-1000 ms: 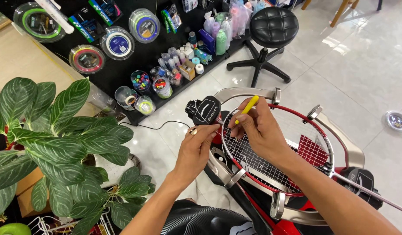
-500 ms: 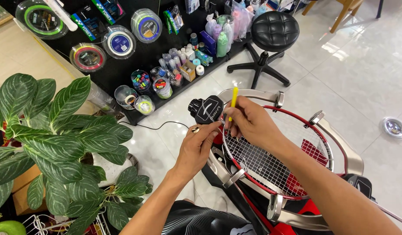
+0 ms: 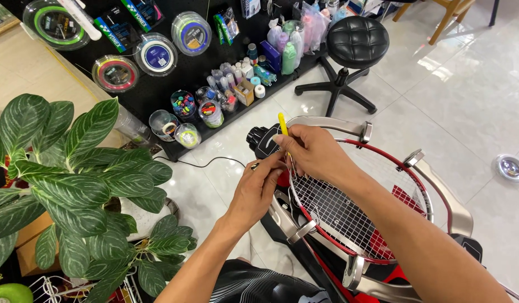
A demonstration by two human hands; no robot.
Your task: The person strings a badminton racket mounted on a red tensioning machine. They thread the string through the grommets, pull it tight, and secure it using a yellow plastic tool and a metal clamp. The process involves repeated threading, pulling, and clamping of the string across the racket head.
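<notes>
A red racket with white strings lies clamped in a stringing machine with silver arms. My right hand rests over the racket's near-left rim, gripping a yellow-handled tool that sticks up from the fist. My left hand pinches at the frame's edge just beside it, fingertips touching the rim by the black clamp head. What the left fingers hold is too small to make out.
A large leafy plant in a pot stands at the left. A black display board with string reels, bottles and tubs runs along the back. A black stool stands behind the machine. A cable crosses the white tile floor.
My right hand has shifted left along the rim and tipped the yellow tool from slanting right to nearly upright. The left hand stays at the frame's edge.
</notes>
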